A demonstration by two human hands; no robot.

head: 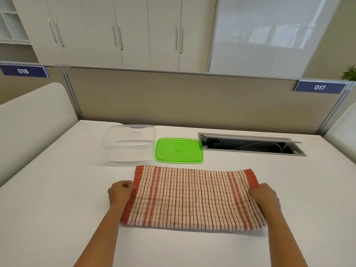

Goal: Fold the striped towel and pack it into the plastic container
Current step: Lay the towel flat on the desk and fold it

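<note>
Folding underway: left hand and right hand each grip closed on the striped towel ends; next, likely bring ends together, then into the far container.

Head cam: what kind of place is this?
Most likely an office workstation. Signs: numbered desk signs 016 and 017 on a partition panel, a cable hatch set into the white desk, and tall cabinets behind.

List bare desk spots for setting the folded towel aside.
Free: left of the container and left hand; right of the towel, below the cable hatch. Crowded: strip between towel, container and green lid.
</note>
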